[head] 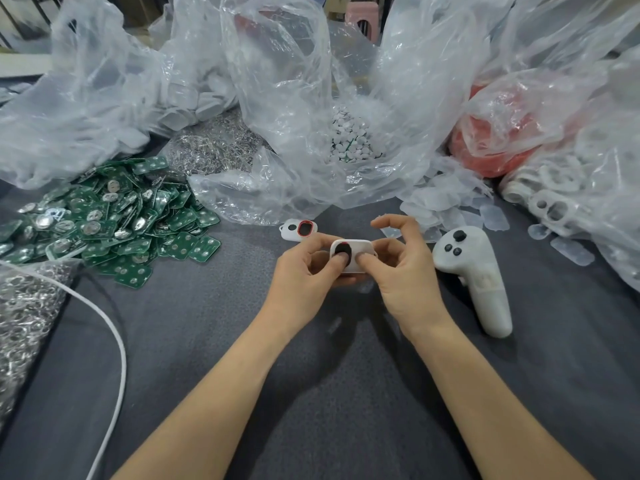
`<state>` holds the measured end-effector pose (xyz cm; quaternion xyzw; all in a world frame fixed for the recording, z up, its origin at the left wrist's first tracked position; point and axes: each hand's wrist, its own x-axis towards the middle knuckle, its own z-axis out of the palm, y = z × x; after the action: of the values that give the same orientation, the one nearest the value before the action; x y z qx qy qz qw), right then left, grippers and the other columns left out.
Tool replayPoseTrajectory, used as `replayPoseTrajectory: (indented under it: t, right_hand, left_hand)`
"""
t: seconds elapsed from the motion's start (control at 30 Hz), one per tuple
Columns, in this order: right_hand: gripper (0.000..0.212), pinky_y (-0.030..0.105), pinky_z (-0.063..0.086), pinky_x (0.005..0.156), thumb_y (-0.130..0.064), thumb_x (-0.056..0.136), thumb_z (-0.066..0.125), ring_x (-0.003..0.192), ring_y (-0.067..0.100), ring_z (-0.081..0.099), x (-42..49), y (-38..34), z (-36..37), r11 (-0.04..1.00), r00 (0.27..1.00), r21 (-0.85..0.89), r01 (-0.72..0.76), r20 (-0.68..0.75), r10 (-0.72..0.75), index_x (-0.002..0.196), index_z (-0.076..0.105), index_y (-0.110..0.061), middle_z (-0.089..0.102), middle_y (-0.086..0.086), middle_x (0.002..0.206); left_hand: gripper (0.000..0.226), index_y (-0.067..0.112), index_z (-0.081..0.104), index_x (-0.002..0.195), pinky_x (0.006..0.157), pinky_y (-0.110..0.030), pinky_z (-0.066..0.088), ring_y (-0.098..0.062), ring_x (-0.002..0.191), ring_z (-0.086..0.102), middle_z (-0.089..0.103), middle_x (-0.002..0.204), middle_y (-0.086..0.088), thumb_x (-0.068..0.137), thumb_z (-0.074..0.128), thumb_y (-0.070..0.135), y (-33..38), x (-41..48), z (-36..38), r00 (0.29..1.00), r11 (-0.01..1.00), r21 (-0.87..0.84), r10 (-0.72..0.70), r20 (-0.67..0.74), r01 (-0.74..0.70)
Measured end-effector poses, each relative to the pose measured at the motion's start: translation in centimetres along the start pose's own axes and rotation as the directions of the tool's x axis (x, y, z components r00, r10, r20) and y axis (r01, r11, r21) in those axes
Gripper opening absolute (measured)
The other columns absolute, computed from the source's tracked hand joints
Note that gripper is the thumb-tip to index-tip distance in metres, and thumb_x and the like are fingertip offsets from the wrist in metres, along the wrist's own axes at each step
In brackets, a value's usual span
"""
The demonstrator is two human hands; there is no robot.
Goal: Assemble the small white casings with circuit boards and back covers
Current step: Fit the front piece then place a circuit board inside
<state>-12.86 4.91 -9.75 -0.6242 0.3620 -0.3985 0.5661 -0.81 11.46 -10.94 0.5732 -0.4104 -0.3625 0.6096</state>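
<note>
I hold a small white casing (358, 250) with a black oval button ringed in red between both hands, just above the grey cloth. My left hand (308, 268) grips its left side with the thumb on the black button. My right hand (405, 268) pinches its right side, thumb on the white face, index finger raised. A second white casing (299, 230) with a red-ringed black oval lies on the cloth just behind. Green circuit boards (114, 220) with coin cells lie heaped at the left. Translucent covers (450, 206) are scattered at the right.
A white handheld controller (474, 275) lies right of my hands. Clear plastic bags (284, 98) of parts crowd the back; one holds small white discs (349, 140). Metal clips (214, 147) lie behind the boards. A white cable (117, 341) curves across the left. White ring-shaped casings (554, 209) spill at far right.
</note>
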Motion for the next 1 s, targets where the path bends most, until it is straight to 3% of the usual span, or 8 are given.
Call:
replayPoseTrajectory:
  t: [0.1,0.27,0.37,0.57,0.7,0.8,0.9,1.0]
  right_hand:
    - [0.038,0.026,0.048,0.061,0.002,0.081,0.063,0.065,0.012,0.057,0.1,0.0,-0.2,0.999,1.000,-0.048,-0.026,0.002,0.026,0.097,0.052,-0.031,0.063,0.008,0.074]
    - [0.034,0.026,0.046,0.060,0.000,0.079,0.062,0.063,0.013,0.056,0.2,0.3,-0.3,0.988,0.999,-0.146,-0.040,0.022,0.043,0.089,0.052,-0.031,0.062,0.006,0.072]
    - [0.029,0.028,0.045,0.061,0.000,0.078,0.061,0.063,0.014,0.056,0.4,0.2,-0.4,0.974,0.998,-0.223,-0.034,0.052,0.046,0.089,0.054,-0.026,0.063,0.006,0.072]
    - [0.025,0.031,0.051,0.063,-0.001,0.081,0.065,0.066,0.018,0.062,0.4,0.2,-0.4,0.985,0.997,-0.161,-0.061,0.028,0.066,0.089,0.056,-0.024,0.067,0.011,0.079]
    - [0.025,0.028,0.049,0.062,-0.003,0.079,0.067,0.066,0.014,0.063,0.5,0.6,-0.7,0.978,0.993,-0.171,-0.117,0.008,0.121,0.086,0.059,-0.025,0.069,0.008,0.078]
    - [0.023,0.028,0.051,0.066,-0.002,0.077,0.067,0.072,0.015,0.066,0.8,0.6,-1.1,0.967,0.989,-0.209,-0.146,-0.014,0.147,0.085,0.063,-0.024,0.071,0.005,0.079]
    - [0.023,0.021,0.049,0.065,0.001,0.076,0.068,0.077,0.012,0.067,0.9,0.5,-1.2,0.970,0.983,-0.175,-0.166,0.044,0.177,0.084,0.068,-0.021,0.072,0.003,0.082]
    - [0.022,0.021,0.050,0.066,0.000,0.076,0.068,0.075,0.008,0.066,0.7,0.3,-1.3,0.975,0.984,-0.176,-0.134,0.092,0.152,0.081,0.071,-0.022,0.073,0.000,0.079]
  left_hand:
    - [0.019,0.014,0.066,0.096,0.076,-0.037,0.059,-0.021,0.083,0.072,0.074,0.086,-0.010,0.092,0.057,-0.001,-0.4,0.0,0.2,0.998,0.986,0.158,0.050,-0.024,-0.046]
    - [0.018,0.010,0.067,0.098,0.077,-0.043,0.060,-0.025,0.086,0.072,0.073,0.090,-0.014,0.092,0.056,-0.003,-0.8,-0.1,0.3,1.000,0.989,0.143,0.025,-0.015,-0.023]
    - [0.021,0.012,0.068,0.099,0.076,-0.038,0.060,-0.021,0.086,0.072,0.074,0.091,-0.012,0.092,0.056,-0.003,-0.7,-0.2,0.2,0.999,0.988,0.149,0.032,0.011,-0.033]
    - [0.026,0.018,0.068,0.097,0.074,-0.034,0.060,-0.022,0.085,0.072,0.074,0.091,-0.010,0.091,0.057,-0.005,-0.2,-0.1,0.0,1.000,0.998,0.055,-0.001,0.003,0.001]
    - [0.044,0.026,0.060,0.118,0.080,-0.019,0.055,-0.007,0.088,0.071,0.073,0.099,0.002,0.083,0.070,0.001,-0.1,-0.2,-0.2,0.997,0.970,0.242,0.014,0.078,-0.032]
    - [0.057,0.029,0.056,0.123,0.080,-0.015,0.052,-0.005,0.090,0.070,0.073,0.103,0.004,0.078,0.075,-0.001,0.0,-0.3,-0.2,0.986,0.967,0.248,0.009,0.165,-0.050]
    - [0.046,0.029,0.059,0.120,0.077,-0.014,0.052,-0.004,0.087,0.070,0.074,0.096,0.007,0.082,0.074,0.009,-0.1,-0.2,-0.1,0.995,0.948,0.315,0.017,0.096,-0.046]
    - [0.023,0.016,0.066,0.103,0.074,-0.029,0.058,-0.019,0.086,0.072,0.074,0.091,-0.007,0.090,0.060,-0.001,-0.1,0.0,-0.1,0.998,0.986,0.153,-0.061,0.011,0.058]
